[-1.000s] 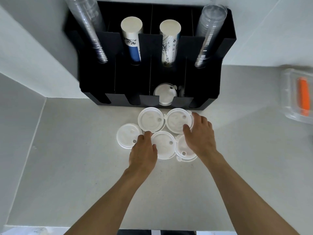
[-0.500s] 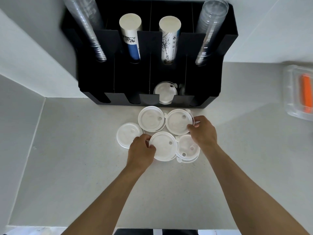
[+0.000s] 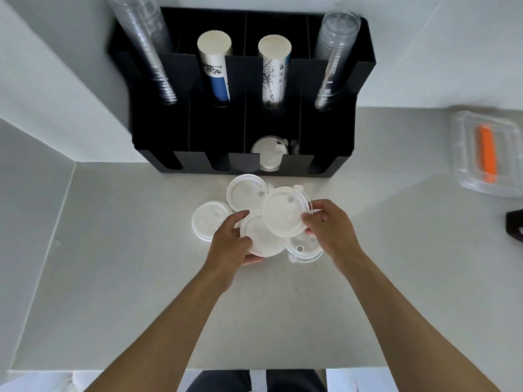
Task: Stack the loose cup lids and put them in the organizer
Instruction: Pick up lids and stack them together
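Left to right: one loose lid (image 3: 209, 220) lay on the counter (image 3: 113, 264) just left of the left hand (image 3: 230, 244), which gripped a lid (image 3: 261, 239) by its edge. The right hand (image 3: 329, 229) pinched a raised lid (image 3: 285, 212) overlapping it. Beyond both hands stood the black organizer (image 3: 325, 137), one lid stack (image 3: 268, 154) inside.

text: none legible | paper cup stack (image 3: 273, 72): print too small
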